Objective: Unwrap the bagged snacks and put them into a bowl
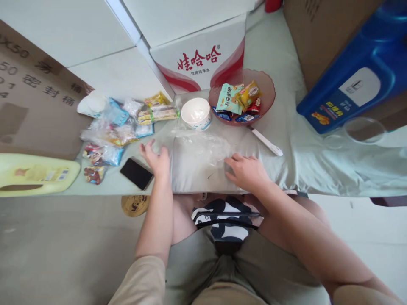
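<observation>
My left hand (156,160) hovers palm up with its fingers apart and holds nothing. It is closest to a black phone (136,173) and a pile of snack wrappers and packets (119,127). My right hand (247,170) rests on the cloth with fingers spread, beside the right edge of a transparent plastic bag (202,148). Whether its fingertips touch the bag I cannot tell. Behind the bag stands a white paper bowl (196,113). To its right, a pink scalloped bowl (267,95) holds several wrapped snacks, among them a mint-green packet (229,98).
A white-handled tool (266,141) pokes out from under the pink bowl. On the right are a big blue bottle (352,80) and a transparent round container (365,130). At left lies a yellow jug (38,173) before a cardboard box (34,93). A white-red carton (203,57) stands behind.
</observation>
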